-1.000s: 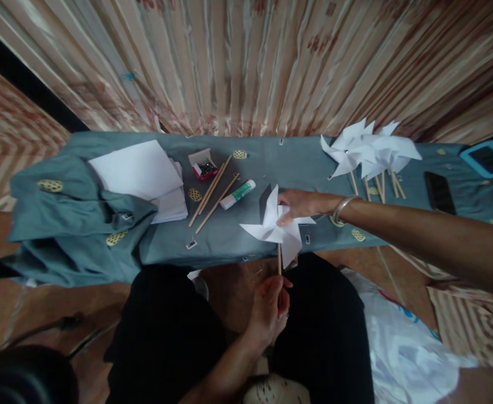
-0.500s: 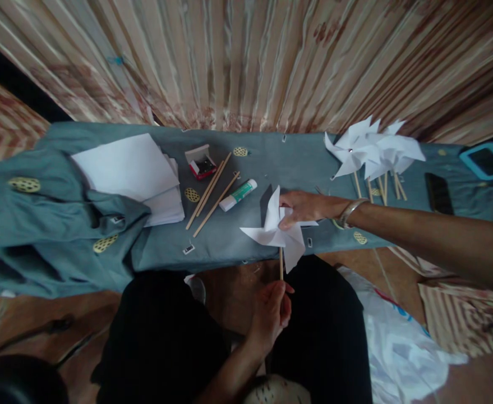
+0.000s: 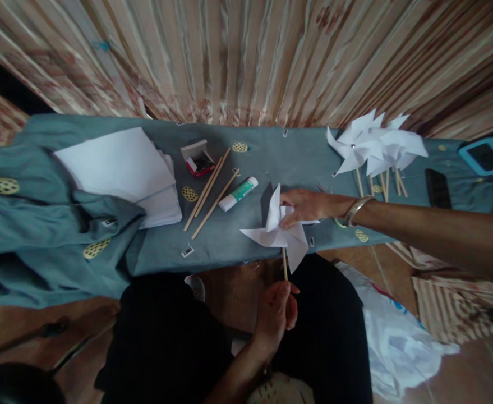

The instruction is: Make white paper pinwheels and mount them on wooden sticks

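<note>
A white paper pinwheel point(image 3: 295, 244) lies at the near edge of the cloth-covered bench, its wooden stick point(image 3: 285, 265) pointing toward me. My left hand point(image 3: 275, 311), just over my lap, has its fingers closed round the lower part of that stick. With my right hand point(image 3: 307, 206), which wears a bracelet, I grip the pinwheel's middle; the thumb presses near its centre and the other fingers are partly behind the paper. The centre fastening is hidden under the thumb. Left of the pinwheel lies a glue stick point(image 3: 238, 194).
Several wooden sticks point(image 3: 211, 188) and an open red box point(image 3: 198, 160) of small dark items lie left of the glue stick. Stacked white paper point(image 3: 115, 163) is further left. Finished-looking pinwheels point(image 3: 376, 140), a dark phone point(image 3: 438, 188) and a blue-framed device point(image 3: 488, 156) lie right.
The camera view has shifted slightly. My left hand has moved a little to the right with the stick's lower end; my right hand keeps its grip on the pinwheel.
</note>
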`<state>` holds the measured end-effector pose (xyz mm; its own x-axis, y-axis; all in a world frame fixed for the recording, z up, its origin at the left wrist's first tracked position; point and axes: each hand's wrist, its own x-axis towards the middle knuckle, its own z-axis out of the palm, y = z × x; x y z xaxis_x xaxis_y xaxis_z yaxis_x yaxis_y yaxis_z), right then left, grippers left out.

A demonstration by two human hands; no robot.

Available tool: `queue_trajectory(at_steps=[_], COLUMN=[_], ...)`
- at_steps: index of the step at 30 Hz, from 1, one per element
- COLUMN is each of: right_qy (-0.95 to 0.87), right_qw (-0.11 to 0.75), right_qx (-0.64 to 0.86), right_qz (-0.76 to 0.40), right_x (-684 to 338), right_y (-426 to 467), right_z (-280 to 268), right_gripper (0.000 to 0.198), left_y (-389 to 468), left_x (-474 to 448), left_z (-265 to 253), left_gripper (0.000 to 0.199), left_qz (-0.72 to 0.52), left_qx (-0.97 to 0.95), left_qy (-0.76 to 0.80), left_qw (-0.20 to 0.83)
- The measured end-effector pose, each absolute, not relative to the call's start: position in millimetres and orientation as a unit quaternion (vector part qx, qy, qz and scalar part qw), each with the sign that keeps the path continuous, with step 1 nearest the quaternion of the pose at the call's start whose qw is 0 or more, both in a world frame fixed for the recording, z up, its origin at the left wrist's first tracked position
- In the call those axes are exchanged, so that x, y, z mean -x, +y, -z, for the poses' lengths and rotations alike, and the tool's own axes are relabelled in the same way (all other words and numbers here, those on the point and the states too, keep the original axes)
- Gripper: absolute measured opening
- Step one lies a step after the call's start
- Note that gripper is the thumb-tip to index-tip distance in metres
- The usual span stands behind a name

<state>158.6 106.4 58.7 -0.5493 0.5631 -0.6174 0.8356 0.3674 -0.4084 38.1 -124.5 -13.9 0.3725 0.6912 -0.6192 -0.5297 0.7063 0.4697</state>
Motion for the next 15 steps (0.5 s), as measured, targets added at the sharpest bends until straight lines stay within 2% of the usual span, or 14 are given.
queue_trajectory(at_steps=[10, 15], right_qy=[0.780, 0.790], right_qw=[0.164, 0.182], right_qx=[-0.456, -0.445], right_qz=[0.395, 0.381], right_x=[-154.2, -154.9], right_y=[102.8, 105.1], right_z=[-65.7, -63.3], right_gripper=[0.022, 0.028], left_y=[-123.4, -122.5], left_x=[-45.9, -49.0], left_z=[12.6, 11.7], left_gripper=[0.061, 0.060], left_qz=[-0.373, -0.373], left_qx=[-0.086, -0.073], left_qy=[0.405, 0.398], left_qw=[0.830, 0.835])
